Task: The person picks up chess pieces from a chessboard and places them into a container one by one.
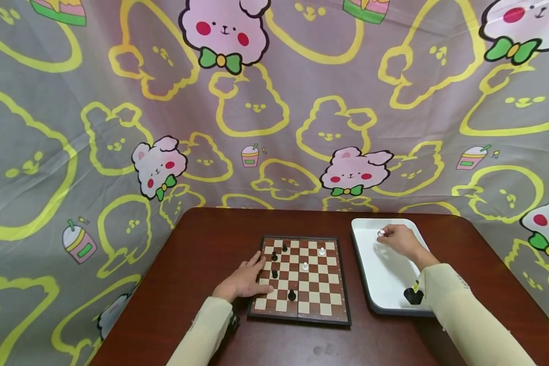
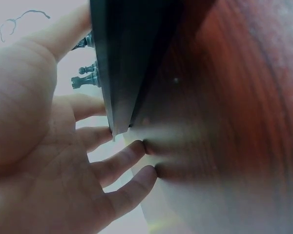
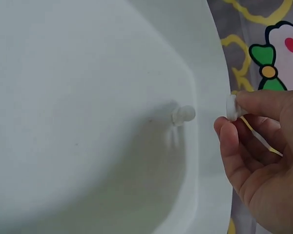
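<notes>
The two hands were well apart. The right hand [image 1: 404,241], above the far part of the white tray [image 1: 389,284], pinched a white chess piece [image 3: 231,107] between thumb and fingers, its flat base turned outward in the right wrist view. A second white piece [image 3: 185,114] was inside the tray, just beside the wall; whether it stood or lay could not be told.

The left hand [image 1: 242,279] gripped nothing. Its fingers were spread along the left edge of the chessboard [image 1: 317,297], with the thumb reaching over the squares.

Four black pieces [image 1: 292,295] were on the board, all in its left half; two white pieces [image 1: 305,266] were in the right half. The board lay to the left of the tray, with a gap between them, on the dark reddish-brown bench [image 1: 201,254]. Behind hung a grey cloth [image 1: 274,122] printed with yellow outlines and white rabbits with green bows.
</notes>
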`<state>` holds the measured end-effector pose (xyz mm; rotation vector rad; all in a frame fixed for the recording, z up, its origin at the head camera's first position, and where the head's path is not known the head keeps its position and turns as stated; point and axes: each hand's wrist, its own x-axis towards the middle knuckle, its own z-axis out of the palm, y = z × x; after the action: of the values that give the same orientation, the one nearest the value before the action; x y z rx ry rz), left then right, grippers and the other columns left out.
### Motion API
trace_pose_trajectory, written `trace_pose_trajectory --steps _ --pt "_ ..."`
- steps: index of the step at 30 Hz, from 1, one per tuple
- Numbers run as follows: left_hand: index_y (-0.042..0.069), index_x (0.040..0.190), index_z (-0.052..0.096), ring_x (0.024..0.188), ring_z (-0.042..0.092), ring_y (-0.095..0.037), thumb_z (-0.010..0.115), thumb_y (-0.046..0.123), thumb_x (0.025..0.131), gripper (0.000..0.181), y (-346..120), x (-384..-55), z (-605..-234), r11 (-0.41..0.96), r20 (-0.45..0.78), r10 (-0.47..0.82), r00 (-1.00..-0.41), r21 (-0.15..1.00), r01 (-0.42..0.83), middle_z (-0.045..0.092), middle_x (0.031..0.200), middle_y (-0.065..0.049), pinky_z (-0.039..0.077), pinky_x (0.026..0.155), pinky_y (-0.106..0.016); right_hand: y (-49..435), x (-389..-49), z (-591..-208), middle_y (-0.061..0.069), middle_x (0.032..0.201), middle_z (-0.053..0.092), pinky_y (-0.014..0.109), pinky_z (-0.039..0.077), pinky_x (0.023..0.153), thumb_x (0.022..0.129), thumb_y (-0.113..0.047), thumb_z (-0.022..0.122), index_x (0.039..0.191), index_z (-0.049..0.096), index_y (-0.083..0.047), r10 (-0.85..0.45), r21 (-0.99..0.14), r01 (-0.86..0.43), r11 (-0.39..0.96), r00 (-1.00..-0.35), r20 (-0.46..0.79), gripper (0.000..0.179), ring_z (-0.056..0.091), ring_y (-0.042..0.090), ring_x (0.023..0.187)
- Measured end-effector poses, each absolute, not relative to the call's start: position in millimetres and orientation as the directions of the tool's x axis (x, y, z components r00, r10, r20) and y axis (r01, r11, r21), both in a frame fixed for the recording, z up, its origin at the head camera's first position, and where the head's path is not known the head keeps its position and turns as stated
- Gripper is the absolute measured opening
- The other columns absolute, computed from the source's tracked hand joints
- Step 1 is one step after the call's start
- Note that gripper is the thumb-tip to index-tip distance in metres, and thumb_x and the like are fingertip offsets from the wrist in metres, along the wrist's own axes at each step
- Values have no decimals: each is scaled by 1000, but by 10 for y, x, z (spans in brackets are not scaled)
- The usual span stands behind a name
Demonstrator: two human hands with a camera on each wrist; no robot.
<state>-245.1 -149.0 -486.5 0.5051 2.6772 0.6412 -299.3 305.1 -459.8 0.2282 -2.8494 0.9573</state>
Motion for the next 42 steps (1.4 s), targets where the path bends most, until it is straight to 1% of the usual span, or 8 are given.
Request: trace_pose_trajectory --steps 9,16,20,26,31,37,42 --pt "10 151 25 137 17 -45 66 53 83 90 -1494 -2429 -4834 820 -240 416 -877 515 248 8 158 -8 30 99 -61 3043 -3004 -4644 9 80 68 31 45 62 83 -14 71 87 68 2 -107 -604 -182 776 -981 159 17 60 17 72" --pt "9 151 26 136 19 -45 66 53 83 90 -1465 -2402 -4855 818 -230 428 -874 510 266 9 158 -10 31 99 -59 3031 -2946 -4625 12 84 69 32 46 64 82 -12 70 92 68 5 -133 -612 -201 764 -979 155 20 65 26 79" --pt "8 150 26 136 20 -44 66 52 83 90 -1456 -2398 -4853 817 -225 427 -876 512 267 9 157 -10 32 99 -59 3044 -2945 -4628 12 85 70 33 46 66 82 -11 70 92 69 4 -143 -603 -216 768 -976 167 18 65 28 81" --pt "8 150 27 135 21 -45 67 53 82 91 -1465 -2401 -4848 823 -222 424 -878 498 272 10 157 -11 32 98 -59 3044 -2943 -4609 11 84 70 35 46 67 83 -10 71 92 69 4 -148 -603 -224 766 -974 174 17 65 27 80" --pt "9 151 26 136 21 -44 66 55 82 91 -1475 -2415 -4868 830 -224 417 -881 490 269 10 158 -9 32 98 -58 2997 -2918 -4567 11 85 70 34 47 67 84 -10 70 93 69 3 -152 -625 -228 746 -973 174 17 64 22 78" --pt "9 150 26 136 22 -44 66 55 82 91 -1488 -2420 -4866 830 -218 420 -881 485 276 10 157 -10 32 99 -57 2856 -2902 -4531 10 84 70 32 47 64 85 -11 69 95 68 3 -138 -652 -219 725 -975 174 17 63 17 74" --pt "8 150 27 136 21 -44 66 54 82 91 -1485 -2414 -4845 828 -214 420 -882 490 275 10 157 -11 33 98 -57 2699 -2875 -4515 8 85 69 32 48 64 87 -13 68 98 68 3 -130 -684 -199 702 -980 151 19 62 17 75"
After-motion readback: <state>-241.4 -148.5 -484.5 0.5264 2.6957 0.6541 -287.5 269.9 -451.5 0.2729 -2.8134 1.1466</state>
